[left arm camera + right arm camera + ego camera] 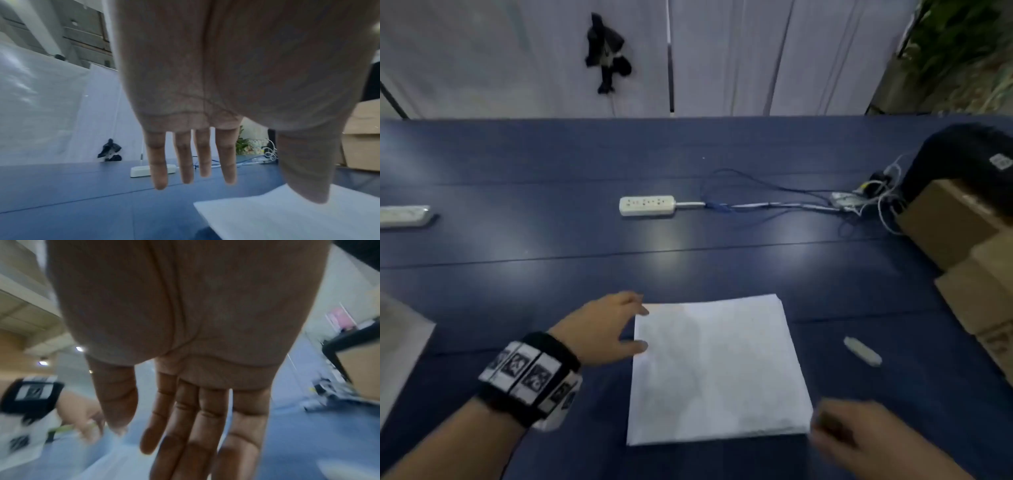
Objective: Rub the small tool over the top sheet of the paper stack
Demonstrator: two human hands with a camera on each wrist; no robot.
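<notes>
**Folded white cloth between two open hands**

Blue tabletop (517, 281) fills the head view, with pale curtains behind it. A folded white cloth (717, 370) lies flat on it, the landmark for everything else. The left hand (599, 329) sits at the cloth's far-left corner, fingers (635, 305) straight and spread, fingertips and thumb at the cloth's left edge; whether they touch it is hard to tell. The right hand (859, 435), blurred, is at the cloth's near-right corner. Beyond the cloth lies a white power strip (647, 205); to the cloth's right are a small white object (863, 351) and cardboard boxes (969, 246).

From the left wrist, the left hand's fingers (158, 162) hang straight and apart, holding nothing. The cloth (287, 214) lies below and right of them, under the thumb tip. The power strip (139, 172) shows behind the fingers.

From the right wrist, the right hand's fingers (185, 426) are straight, close together, holding nothing. The cloth (115, 467), blurred, lies below them and to their left.
</notes>
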